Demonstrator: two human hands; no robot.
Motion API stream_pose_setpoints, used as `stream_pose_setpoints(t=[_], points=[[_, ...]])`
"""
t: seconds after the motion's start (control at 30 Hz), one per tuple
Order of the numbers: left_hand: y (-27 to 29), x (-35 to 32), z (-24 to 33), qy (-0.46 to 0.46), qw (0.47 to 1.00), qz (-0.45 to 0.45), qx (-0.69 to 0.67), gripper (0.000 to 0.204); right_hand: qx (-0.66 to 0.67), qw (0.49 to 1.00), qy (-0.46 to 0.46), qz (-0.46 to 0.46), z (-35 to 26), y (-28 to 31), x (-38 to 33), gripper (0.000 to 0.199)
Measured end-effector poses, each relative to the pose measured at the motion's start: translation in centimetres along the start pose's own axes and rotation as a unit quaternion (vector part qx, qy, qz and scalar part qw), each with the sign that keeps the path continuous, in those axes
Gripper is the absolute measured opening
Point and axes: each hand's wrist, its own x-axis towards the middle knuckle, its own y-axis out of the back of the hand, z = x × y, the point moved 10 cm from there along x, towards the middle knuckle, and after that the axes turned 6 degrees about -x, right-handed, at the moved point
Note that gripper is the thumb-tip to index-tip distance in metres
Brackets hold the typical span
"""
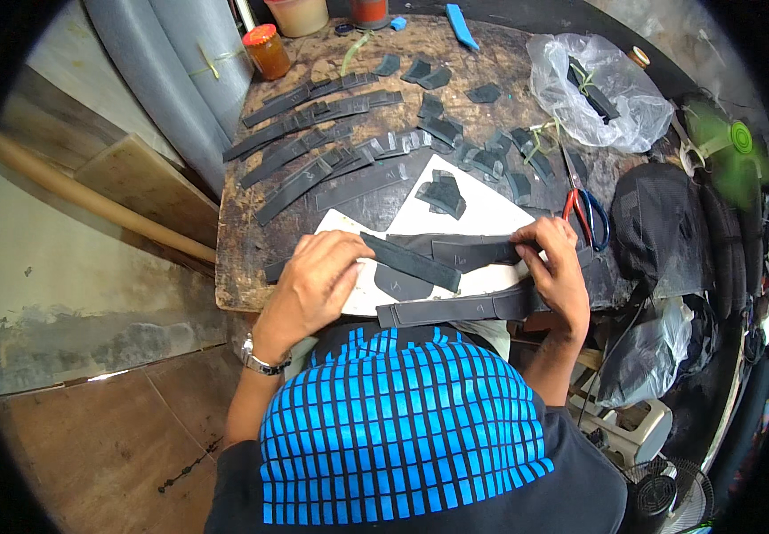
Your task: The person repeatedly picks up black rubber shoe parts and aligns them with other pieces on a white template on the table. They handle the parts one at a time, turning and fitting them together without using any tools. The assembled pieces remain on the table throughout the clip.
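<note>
My left hand (313,280) pinching near end of dark strip (411,261); strip runs rightward from fingertips toward right hand (558,271). Right fingers pressed on stacked strips (473,252), thumb beneath. Left hand nearer loose strip. White board (482,214) under both.

1. Left hand (313,280) is out over the near edge of the work, palm down, knuckles up, wrist bent slightly inward.
2. Its fingers (349,245) are curled and drawn together, tips pinched down toward the middle.
3. Left forearm rises from the lower edge, bare, with a metal watch (262,359) at the wrist.
4. Right hand (558,267) sits opposite, back of the hand showing, thumb side turned to the centre.
5. Its fingers (535,236) are bent and closed in a grip.
6. Right forearm comes up bare and steep from below, elbow tucked near the torso.
</note>
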Motion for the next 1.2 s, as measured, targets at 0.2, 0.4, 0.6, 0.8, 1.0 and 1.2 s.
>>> stream_pose_setpoints(t=[0.2, 0.4, 0.6, 0.8, 1.0, 1.2], points=[[-0.6, -0.9, -2.6, 0.058, 0.998, 0.016, -0.017, 0.025, -0.097, 0.995, -0.001, 0.034, -0.7, -0.2, 0.4, 0.02], [-2.5, 0.2, -2.3, 0.022, 0.999, -0.035, 0.036, 0.033, -0.042, 0.998, 0.041, -0.002, -3.1, -1.4, 0.6, 0.033], [-3.2, 1.1, -1.6, -0.003, 0.997, -0.046, 0.065, 0.029, -0.049, 0.996, 0.061, -0.049, -5.3, -3.8, 0.1, 0.04], [-2.5, 1.0, -0.1, -0.059, 0.998, -0.028, 0.021, 0.023, -0.061, 0.996, 0.044, -0.051, -4.7, -3.8, 0.0, 0.039], [0.2, -0.6, -1.9, 0.022, 0.987, 0.051, -0.148, 0.02, -0.049, 0.997, 0.035, -0.041, -4.1, -3.2, 0.1, 0.038], [1.6, -2.7, -4.6, 0.08, 0.927, 0.131, -0.343, 0.019, -0.052, 0.997, 0.039, -0.044, -4.5, -3.2, 0.1, 0.04]])
